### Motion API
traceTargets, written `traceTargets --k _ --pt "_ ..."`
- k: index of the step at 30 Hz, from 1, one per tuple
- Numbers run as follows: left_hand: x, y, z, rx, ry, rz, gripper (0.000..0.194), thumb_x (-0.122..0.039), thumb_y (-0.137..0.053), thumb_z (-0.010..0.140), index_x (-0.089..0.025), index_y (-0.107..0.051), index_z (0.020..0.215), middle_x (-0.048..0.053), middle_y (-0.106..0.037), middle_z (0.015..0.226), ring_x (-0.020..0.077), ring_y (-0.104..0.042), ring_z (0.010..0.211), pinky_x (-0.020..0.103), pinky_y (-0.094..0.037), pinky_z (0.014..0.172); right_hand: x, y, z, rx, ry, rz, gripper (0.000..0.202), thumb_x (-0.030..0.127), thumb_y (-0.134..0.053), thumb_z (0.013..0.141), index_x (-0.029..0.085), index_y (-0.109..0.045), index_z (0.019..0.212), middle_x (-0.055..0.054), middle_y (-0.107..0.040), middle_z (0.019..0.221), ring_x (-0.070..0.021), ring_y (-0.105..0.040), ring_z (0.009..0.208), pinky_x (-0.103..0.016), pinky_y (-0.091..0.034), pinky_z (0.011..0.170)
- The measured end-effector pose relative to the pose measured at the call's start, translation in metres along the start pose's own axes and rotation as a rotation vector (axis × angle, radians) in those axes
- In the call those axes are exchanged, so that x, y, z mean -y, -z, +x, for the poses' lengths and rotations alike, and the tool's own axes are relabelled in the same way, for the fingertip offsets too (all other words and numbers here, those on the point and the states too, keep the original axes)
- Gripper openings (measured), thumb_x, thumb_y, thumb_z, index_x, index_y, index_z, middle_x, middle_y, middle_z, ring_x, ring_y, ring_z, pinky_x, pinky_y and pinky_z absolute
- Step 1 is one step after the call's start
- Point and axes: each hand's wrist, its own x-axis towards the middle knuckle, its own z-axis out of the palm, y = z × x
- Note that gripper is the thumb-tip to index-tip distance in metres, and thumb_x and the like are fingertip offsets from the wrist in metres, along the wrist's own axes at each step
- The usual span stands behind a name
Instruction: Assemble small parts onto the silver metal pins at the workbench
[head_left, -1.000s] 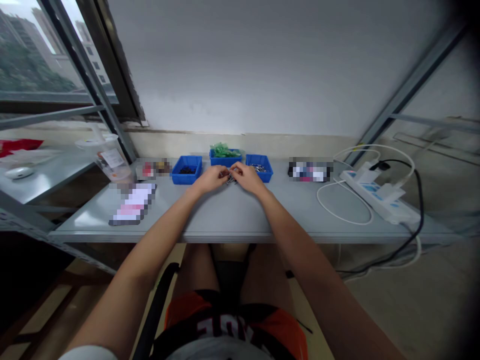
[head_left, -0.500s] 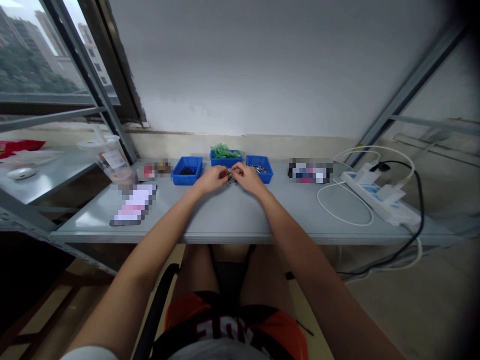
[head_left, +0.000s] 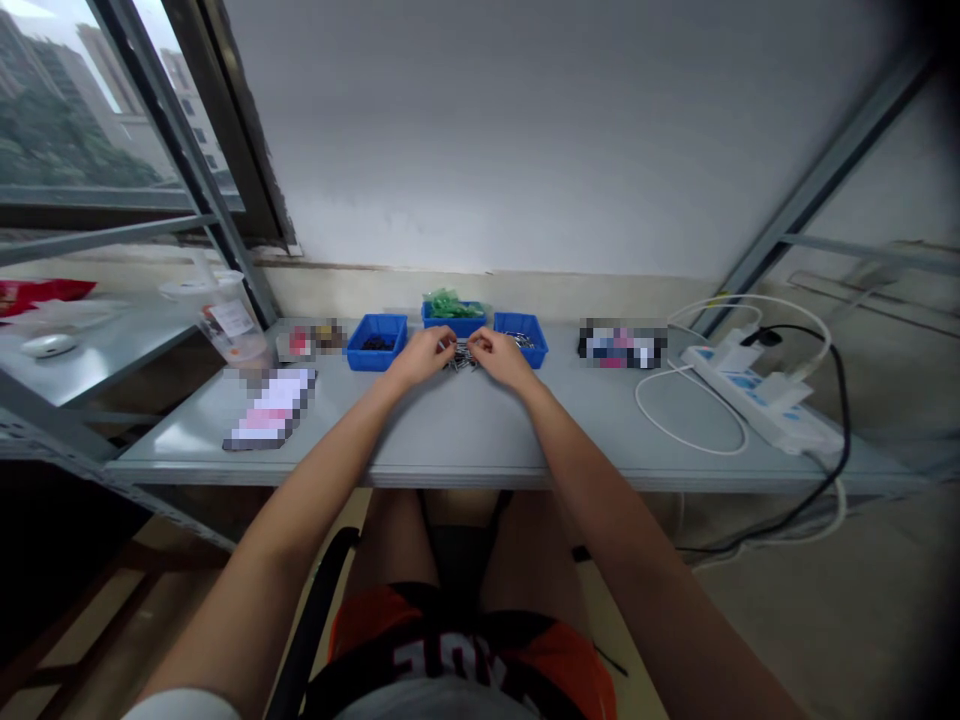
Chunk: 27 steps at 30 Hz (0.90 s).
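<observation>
My left hand (head_left: 426, 354) and my right hand (head_left: 499, 356) face each other over a small pile of silvery metal pieces (head_left: 463, 359) on the table. The fingers of both are bent into a pinch at the pile's edges. Whatever lies between the fingertips is too small to make out. Behind my left hand stands a blue bin (head_left: 364, 361) with small dark pieces (head_left: 377, 343). A second blue bin (head_left: 454, 328), behind the pile, holds green plastic-like pieces (head_left: 444, 303). Partly covered by my right hand, a third blue bin (head_left: 537, 357) contains more silvery pieces (head_left: 520, 340).
On the grey table (head_left: 450, 440), a phone (head_left: 271, 408) and a plastic cup (head_left: 229, 320) lie to the left. At right are a blurred dark item (head_left: 622, 345), a white power strip (head_left: 765, 400) and looping cables (head_left: 694, 435). The wall (head_left: 480, 150) rises behind.
My hands have parted slightly, the right one shifting a little to the right. More of the metal pile shows between them. The bins stand in the same places.
</observation>
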Motion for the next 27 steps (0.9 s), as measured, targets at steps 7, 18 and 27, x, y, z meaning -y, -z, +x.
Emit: traceTargets --k 7,18,27 --pt "0.0023 -0.0035 0.0007 0.0 -0.064 -0.027 0.018 -0.024 -0.051 0.086 -0.013 -0.063 0.093 0.007 -0.067 0.089 0.0141 -0.06 0.074 0.025 -0.046 0.069 0.0016 -0.0053 -0.002 0.181 -0.029 -0.002 0.016 0.027 -0.05 0.084 0.016 -0.062 0.085 0.0 -0.06 0.065 -0.0121 -0.052 0.06 -0.025 -0.037 0.062" --pt "-0.0007 -0.0011 -0.0007 0.006 -0.055 0.004 0.02 -0.027 -0.051 0.087 -0.015 -0.064 0.096 0.007 -0.067 0.091 0.0141 -0.059 0.072 0.025 -0.046 0.068 -0.0001 -0.0074 -0.0015 0.16 -0.02 0.008 0.017 0.026 -0.053 0.082 0.016 -0.063 0.092 0.002 -0.057 0.065 -0.0116 -0.05 0.06 -0.023 -0.035 0.06" --pt "0.0044 -0.001 -0.0004 -0.013 -0.001 0.048 0.019 -0.026 -0.052 0.085 -0.016 -0.064 0.096 0.007 -0.068 0.09 0.0155 -0.059 0.071 0.026 -0.044 0.066 0.0016 -0.0018 0.0001 0.016 -0.007 -0.015 0.017 0.032 -0.054 0.083 0.018 -0.062 0.087 0.0 -0.062 0.067 -0.0126 -0.053 0.06 -0.024 -0.038 0.06"
